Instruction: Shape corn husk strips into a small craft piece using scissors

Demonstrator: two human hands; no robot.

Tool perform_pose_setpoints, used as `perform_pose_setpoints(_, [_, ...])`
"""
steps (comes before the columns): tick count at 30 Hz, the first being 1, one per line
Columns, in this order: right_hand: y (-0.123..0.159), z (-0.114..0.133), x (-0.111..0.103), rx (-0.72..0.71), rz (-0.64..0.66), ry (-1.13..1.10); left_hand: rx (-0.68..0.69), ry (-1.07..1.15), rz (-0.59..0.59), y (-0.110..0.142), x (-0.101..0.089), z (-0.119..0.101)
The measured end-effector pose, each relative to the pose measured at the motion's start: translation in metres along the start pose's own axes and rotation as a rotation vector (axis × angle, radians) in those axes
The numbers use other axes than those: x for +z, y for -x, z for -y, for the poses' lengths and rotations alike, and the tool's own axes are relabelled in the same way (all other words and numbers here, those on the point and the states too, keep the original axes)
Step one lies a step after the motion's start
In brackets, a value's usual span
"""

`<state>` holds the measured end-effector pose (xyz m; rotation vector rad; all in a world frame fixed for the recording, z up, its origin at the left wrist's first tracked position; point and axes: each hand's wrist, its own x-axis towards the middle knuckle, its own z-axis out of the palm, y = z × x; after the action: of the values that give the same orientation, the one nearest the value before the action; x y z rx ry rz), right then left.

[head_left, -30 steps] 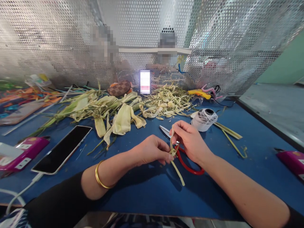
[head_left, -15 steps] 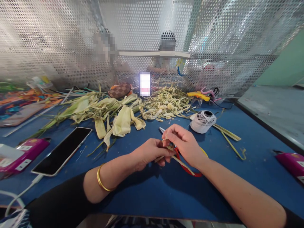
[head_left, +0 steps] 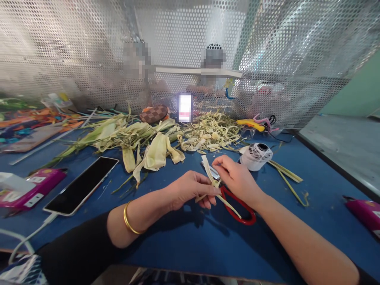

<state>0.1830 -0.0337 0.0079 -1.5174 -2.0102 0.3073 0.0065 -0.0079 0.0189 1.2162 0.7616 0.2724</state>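
Observation:
My left hand (head_left: pixel 194 190) pinches a small knot of pale corn husk strips (head_left: pixel 214 183) between thumb and fingers. One strip end stands up past the fingers and others stick out below. My right hand (head_left: pixel 234 176) is just to the right, its thumb and fingertips drawn together near the upright strip; whatever they grip is too small to make out. Under the hands lie scissors (head_left: pixel 252 217) with red handles, their blades partly covered by the strips and my right hand. A spool of white thread (head_left: pixel 255 157) stands beyond my right hand.
Corn husks (head_left: pixel 156 152) and a heap of shredded husk strips (head_left: pixel 213 132) lie along the back, before a perforated metal screen (head_left: pixel 190 35). A phone (head_left: pixel 83 186) and a magenta power strip (head_left: pixel 38 186) are at left. Cut stalks (head_left: pixel 286 172) lie at right.
My right hand has drawn slightly up and away from the left, and a husk strip now stands upright between them. More of the scissors shows. The view has shifted a little.

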Motion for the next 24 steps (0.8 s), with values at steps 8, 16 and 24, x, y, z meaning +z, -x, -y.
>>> perform_pose_setpoints(8, [0.006, 0.008, -0.013, -0.344, -0.373, 0.214, 0.033, 0.124, -0.125, -0.001, -0.001, 0.002])
perform_pose_setpoints(16, [0.017, 0.033, 0.003, -0.807, -0.083, 0.720, 0.061, 0.265, -0.328, -0.008, -0.005, 0.006])
perform_pose_setpoints(24, [0.020, 0.028, 0.011, -0.749, -0.279, 0.555, 0.189, 0.382, -0.295, -0.004, -0.005, -0.001])
